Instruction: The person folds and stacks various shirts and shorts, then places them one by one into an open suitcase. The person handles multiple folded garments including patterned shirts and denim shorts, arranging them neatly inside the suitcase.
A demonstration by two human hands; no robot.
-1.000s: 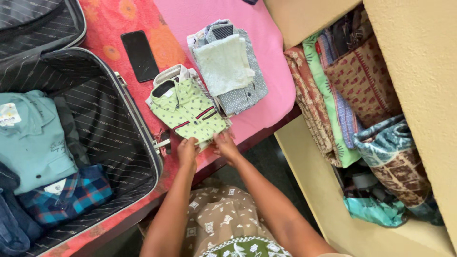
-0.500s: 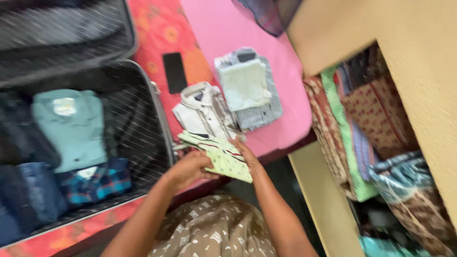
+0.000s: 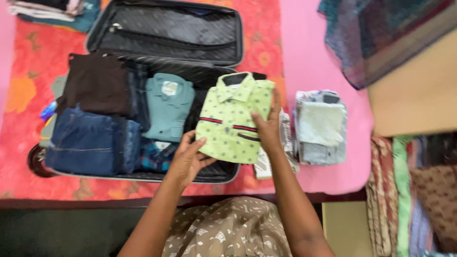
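A folded light green dotted shirt [image 3: 231,116] with red and dark stripes is held over the right end of an open dark suitcase [image 3: 164,35]. My left hand [image 3: 188,159] grips its lower left edge. My right hand [image 3: 269,126] presses on its right side. Inside the suitcase lie a teal shirt [image 3: 167,105], a dark brown garment [image 3: 97,83], folded blue jeans [image 3: 88,140] and a blue plaid shirt [image 3: 154,154].
A folded stack of grey and white clothes [image 3: 320,126] and a striped white shirt [image 3: 285,143] lie on the pink bedsheet [image 3: 309,52] right of the suitcase. Shelves with folded fabrics [image 3: 409,190] stand at the right. More clothes [image 3: 45,8] lie at top left.
Both hands lifted the green shirt off the bed pile and carried it left over the suitcase. The camera view swung left, showing the whole suitcase.
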